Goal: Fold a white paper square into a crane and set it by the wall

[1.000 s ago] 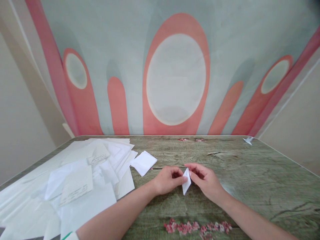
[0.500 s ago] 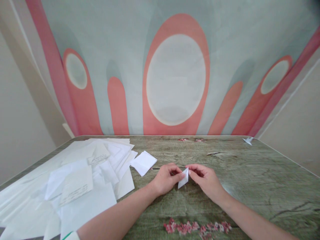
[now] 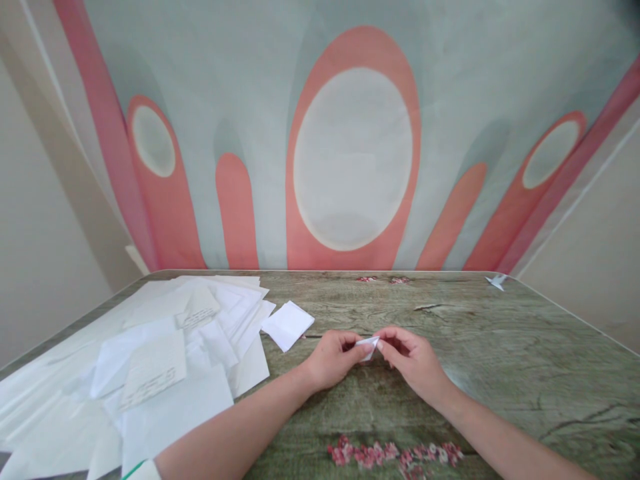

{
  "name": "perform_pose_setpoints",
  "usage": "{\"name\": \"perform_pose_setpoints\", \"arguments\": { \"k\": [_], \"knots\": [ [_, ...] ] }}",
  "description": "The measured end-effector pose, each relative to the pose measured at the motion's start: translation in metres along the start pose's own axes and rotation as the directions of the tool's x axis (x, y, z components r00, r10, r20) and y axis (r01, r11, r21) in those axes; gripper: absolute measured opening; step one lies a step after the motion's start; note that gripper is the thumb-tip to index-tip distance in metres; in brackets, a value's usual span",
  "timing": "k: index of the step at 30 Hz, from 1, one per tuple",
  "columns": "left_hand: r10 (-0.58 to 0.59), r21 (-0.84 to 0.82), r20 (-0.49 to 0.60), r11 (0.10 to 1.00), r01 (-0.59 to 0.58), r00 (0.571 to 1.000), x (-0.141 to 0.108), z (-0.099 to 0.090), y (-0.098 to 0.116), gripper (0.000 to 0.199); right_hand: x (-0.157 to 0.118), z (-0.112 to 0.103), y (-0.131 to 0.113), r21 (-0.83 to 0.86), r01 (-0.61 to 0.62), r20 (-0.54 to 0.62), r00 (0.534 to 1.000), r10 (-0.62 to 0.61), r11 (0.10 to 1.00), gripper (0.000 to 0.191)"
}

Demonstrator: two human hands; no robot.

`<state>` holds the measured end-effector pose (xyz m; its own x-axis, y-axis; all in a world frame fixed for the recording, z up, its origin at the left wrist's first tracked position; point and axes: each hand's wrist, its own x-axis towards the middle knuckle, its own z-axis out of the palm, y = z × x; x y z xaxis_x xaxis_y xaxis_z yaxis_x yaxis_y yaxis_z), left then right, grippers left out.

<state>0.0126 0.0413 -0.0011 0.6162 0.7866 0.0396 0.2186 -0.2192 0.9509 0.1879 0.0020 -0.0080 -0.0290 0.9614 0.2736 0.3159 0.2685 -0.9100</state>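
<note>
A small folded white paper (image 3: pixel 369 347) is held between my two hands above the wooden-patterned table. My left hand (image 3: pixel 334 360) pinches its left side between thumb and fingers. At the paper's right tip, my right hand (image 3: pixel 411 360) is closed with thumb and forefinger on the corner. Part of the paper is hidden behind my left thumb. Left of my hands lies a small stack of square white paper (image 3: pixel 288 325), apart from both of them.
A wide spread of loose white sheets (image 3: pixel 175 407) covers the table's left side, some with printed lines. Near the far right corner sits a folded paper bird (image 3: pixel 497 282). A patterned backdrop (image 3: pixel 270 220) rises behind the table's far edge.
The folded paper has tilted between my fingers, so its lower point has come up and less of its face shows. Both hands stay almost in place.
</note>
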Motion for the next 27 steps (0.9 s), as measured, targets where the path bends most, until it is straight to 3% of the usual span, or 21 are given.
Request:
{"name": "perform_pose_setpoints", "arguments": {
  "k": [10, 27],
  "knots": [
    [-0.037, -0.167, 0.054, 0.985, 0.046, 0.998, 0.0, -0.003, 0.001, 0.046, -0.006, 0.0, -0.007, -0.109, 0.222, -0.037, 0.973, -0.227, 0.969, 0.005],
    [-0.055, -0.168, 0.088, 0.983, 0.07, 0.995, -0.001, -0.003, 0.0, 0.044, -0.005, -0.002, -0.014, -0.196, 0.287, -0.009, 0.956, -0.295, 0.938, 0.004]
  ]
}}
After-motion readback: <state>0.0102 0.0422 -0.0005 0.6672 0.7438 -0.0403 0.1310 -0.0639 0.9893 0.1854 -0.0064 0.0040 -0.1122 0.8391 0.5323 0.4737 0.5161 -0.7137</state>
